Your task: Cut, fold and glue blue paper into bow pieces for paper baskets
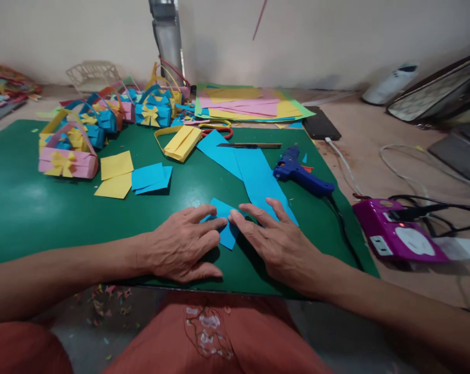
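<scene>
A small piece of blue paper (229, 238) lies on the green board (141, 218) in front of me, partly covered by my fingers. My left hand (190, 241) rests on its left part, fingers stretched out and spread. From the right, my right hand (271, 234) touches the paper's upper right edge with extended fingertips. Just beyond are larger blue paper strips (260, 176), and my right hand's fingers overlap the near end of one. To the left lie small yellow paper pieces (116, 169) and blue paper pieces (149, 177).
A blue glue gun (303, 174) lies right, its cord running to a purple power strip (398, 231). Beyond the strips are a cutter knife (254, 146) and scissors (219, 130). Several paper baskets (69, 161) stand left; a yellow one (183, 143) lies nearer. Coloured sheets (250, 104) and a phone (321, 123) sit behind.
</scene>
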`<state>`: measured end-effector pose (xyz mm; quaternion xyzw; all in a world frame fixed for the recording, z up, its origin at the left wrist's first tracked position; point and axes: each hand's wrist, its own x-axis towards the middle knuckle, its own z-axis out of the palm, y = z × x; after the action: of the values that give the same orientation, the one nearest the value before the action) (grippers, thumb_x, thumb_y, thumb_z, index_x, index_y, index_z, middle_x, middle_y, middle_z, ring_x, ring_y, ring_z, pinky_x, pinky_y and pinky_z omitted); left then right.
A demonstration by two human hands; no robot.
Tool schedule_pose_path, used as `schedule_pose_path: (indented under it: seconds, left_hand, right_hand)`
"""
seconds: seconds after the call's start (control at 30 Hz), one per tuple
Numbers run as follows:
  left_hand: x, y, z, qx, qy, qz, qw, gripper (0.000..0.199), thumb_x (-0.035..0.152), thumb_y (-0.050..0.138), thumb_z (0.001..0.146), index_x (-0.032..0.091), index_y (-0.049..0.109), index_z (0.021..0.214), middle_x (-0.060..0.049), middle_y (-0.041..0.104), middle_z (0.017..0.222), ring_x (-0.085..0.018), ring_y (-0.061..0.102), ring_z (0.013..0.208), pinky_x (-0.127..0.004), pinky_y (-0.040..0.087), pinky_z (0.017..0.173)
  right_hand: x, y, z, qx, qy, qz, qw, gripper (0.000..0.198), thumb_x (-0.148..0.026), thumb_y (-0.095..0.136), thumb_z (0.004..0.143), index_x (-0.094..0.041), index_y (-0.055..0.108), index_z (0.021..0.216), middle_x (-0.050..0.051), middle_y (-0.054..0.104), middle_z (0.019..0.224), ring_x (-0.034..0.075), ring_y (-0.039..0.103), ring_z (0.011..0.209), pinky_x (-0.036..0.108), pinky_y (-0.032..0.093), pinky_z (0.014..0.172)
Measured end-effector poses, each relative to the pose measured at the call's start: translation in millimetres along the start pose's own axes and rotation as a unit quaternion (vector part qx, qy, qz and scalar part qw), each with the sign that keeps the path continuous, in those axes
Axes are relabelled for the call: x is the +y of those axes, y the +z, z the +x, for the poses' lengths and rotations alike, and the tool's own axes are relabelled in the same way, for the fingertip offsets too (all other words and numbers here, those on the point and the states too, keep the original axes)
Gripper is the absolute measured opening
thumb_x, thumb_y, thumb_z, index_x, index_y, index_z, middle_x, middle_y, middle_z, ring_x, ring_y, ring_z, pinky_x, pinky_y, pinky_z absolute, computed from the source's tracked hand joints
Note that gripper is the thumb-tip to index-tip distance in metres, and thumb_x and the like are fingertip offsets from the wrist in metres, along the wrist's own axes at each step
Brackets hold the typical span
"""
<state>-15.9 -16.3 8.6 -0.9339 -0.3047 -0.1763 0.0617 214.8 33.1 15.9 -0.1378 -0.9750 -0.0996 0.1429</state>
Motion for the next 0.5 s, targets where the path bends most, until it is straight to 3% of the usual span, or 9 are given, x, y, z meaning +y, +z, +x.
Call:
schedule_pose_path:
  seconds: [0.3, 0.5]
  left_hand:
    - [-2.2, -6.7, -14.2, 0.001, -0.025, 0.004, 1.0, 0.037, 0.051, 0.049, 0.086, 0.017, 0.049, 0.07, -0.008, 0.065, 0.116, -0.029, 0.054, 0.101, -0.039, 0.05, 0.075]
    - [-2.5, -11.6, -25.7, 0.034, -0.045, 0.002, 0.998, 0.03, 0.039, 0.057, 0.083, 0.017, 0.047, 0.066, -0.008, 0.068, 0.11, -0.027, 0.056, 0.097, -0.037, 0.051, 0.074]
  right_hand:
    - [10.4, -0.9, -11.2, 0.013, 0.015, -0.022, 1.0, 0.056, 0.007, 0.03, 0.073, -0.001, 0.046, 0.126, 0.017, 0.067, 0.108, 0.029, 0.054, 0.109, 0.055, 0.032, 0.093]
    - [14.7, 0.6, -15.2, 0.025, 0.009, -0.028, 0.999, 0.053, 0.005, 0.031, 0.076, 0.001, 0.045, 0.127, 0.018, 0.067, 0.106, 0.029, 0.055, 0.107, 0.054, 0.031, 0.094]
